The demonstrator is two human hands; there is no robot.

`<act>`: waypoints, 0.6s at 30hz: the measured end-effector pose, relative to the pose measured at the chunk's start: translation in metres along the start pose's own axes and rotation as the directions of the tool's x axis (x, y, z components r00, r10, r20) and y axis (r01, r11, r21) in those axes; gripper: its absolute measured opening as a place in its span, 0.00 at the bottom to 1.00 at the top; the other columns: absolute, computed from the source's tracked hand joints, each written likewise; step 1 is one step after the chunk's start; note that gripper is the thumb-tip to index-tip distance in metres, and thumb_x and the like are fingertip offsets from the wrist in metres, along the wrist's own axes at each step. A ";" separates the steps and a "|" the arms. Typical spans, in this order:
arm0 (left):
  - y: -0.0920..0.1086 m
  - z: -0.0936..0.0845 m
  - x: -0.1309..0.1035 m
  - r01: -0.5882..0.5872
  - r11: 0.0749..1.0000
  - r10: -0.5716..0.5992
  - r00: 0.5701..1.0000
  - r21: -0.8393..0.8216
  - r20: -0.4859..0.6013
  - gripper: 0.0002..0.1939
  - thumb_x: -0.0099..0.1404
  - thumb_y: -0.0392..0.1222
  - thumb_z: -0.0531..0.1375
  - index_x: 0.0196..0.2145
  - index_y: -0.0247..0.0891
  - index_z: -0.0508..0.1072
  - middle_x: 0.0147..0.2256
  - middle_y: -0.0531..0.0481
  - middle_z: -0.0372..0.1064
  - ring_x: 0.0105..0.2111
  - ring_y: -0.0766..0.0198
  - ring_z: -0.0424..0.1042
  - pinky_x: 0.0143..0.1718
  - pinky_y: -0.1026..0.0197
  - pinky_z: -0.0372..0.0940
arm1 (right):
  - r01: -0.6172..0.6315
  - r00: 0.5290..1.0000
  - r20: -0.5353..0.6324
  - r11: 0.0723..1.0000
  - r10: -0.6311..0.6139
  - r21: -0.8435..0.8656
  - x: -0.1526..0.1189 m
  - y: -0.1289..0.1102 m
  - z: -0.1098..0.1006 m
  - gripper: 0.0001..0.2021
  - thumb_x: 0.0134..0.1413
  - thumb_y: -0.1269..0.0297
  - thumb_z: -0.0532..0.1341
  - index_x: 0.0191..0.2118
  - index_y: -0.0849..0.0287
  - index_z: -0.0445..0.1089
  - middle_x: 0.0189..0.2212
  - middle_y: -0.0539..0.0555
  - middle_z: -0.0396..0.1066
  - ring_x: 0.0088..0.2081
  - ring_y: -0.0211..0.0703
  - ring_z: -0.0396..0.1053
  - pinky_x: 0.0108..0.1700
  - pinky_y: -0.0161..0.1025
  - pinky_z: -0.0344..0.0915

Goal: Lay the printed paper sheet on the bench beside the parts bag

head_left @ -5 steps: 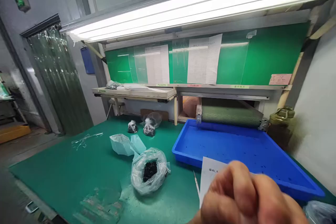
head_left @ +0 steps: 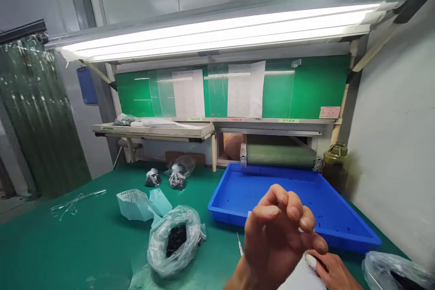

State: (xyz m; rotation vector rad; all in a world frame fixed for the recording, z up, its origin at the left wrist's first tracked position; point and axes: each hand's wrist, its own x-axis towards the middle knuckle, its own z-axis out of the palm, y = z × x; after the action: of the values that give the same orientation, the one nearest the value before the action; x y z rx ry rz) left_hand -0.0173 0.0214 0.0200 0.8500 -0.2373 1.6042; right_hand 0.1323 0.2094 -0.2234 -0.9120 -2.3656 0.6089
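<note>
My left hand [head_left: 280, 231] is raised in front of the blue tray [head_left: 272, 222], palm toward me, fingers curled but apart, with nothing in it. Below and right of it, my right hand [head_left: 335, 272] pinches the edge of a white paper [head_left: 301, 276], much of which is hidden behind my left hand. A thin white pen-like tool [head_left: 239, 244] lies left of the hands. Further left stands an opened clear plastic bag [head_left: 154, 249] with black pieces [head_left: 176, 239] inside.
Pale blue paper [head_left: 134, 205] and two small knotted bags [head_left: 152, 177] [head_left: 177, 179] lie on the green table [head_left: 91, 235]. A conveyor [head_left: 278, 150] ends above the tray. A bottle [head_left: 335, 163] stands behind it; another plastic bag [head_left: 394, 268] lies lower right.
The view has shifted right. My left hand has gone from a closed fist to loosely curled, parted fingers. My right hand now shows at the paper, whose written part is now hidden.
</note>
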 end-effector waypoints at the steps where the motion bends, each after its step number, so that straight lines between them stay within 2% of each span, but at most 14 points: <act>1: 0.001 -0.002 0.002 0.008 1.000 -0.008 1.000 -0.007 -0.004 0.04 0.59 0.37 0.60 0.32 0.34 0.69 0.29 0.53 0.60 0.30 0.68 0.65 0.29 0.64 0.68 | -0.005 1.000 0.019 1.000 0.005 0.005 0.000 0.003 0.001 0.17 0.57 0.52 0.52 0.42 0.52 0.75 0.41 0.52 0.76 0.44 0.50 0.71 0.47 0.37 0.66; 6: -0.004 -0.010 0.002 0.050 0.999 -0.050 0.999 -0.007 -0.015 0.04 0.61 0.37 0.60 0.34 0.34 0.70 0.29 0.53 0.61 0.31 0.67 0.67 0.28 0.65 0.69 | 0.003 0.996 0.087 0.999 -0.007 0.046 0.003 0.009 0.006 0.17 0.60 0.54 0.51 0.42 0.52 0.75 0.41 0.52 0.75 0.44 0.49 0.71 0.47 0.37 0.65; 12: -0.008 -0.015 0.003 0.061 0.997 -0.060 0.998 0.041 -0.025 0.05 0.61 0.39 0.61 0.32 0.35 0.68 0.29 0.53 0.59 0.28 0.68 0.65 0.21 0.70 0.65 | -0.003 0.999 0.048 0.996 -0.001 0.086 0.003 -0.004 0.000 0.16 0.56 0.52 0.53 0.38 0.53 0.75 0.37 0.52 0.76 0.40 0.50 0.72 0.43 0.36 0.67; 18: -0.009 -0.014 0.005 0.073 0.995 -0.071 0.997 0.065 -0.035 0.06 0.59 0.38 0.62 0.30 0.35 0.68 0.27 0.53 0.58 0.25 0.70 0.64 0.16 0.75 0.60 | 0.007 1.000 -0.010 0.993 -0.006 0.120 0.001 -0.007 -0.001 0.16 0.53 0.54 0.54 0.39 0.52 0.76 0.38 0.52 0.76 0.41 0.52 0.72 0.45 0.38 0.68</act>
State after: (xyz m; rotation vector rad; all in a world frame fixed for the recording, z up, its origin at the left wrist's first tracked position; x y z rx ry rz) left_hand -0.0146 0.0358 0.0102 0.8734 -0.1295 1.5643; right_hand 0.1290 0.2061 -0.2182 -0.8520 -2.2948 0.7340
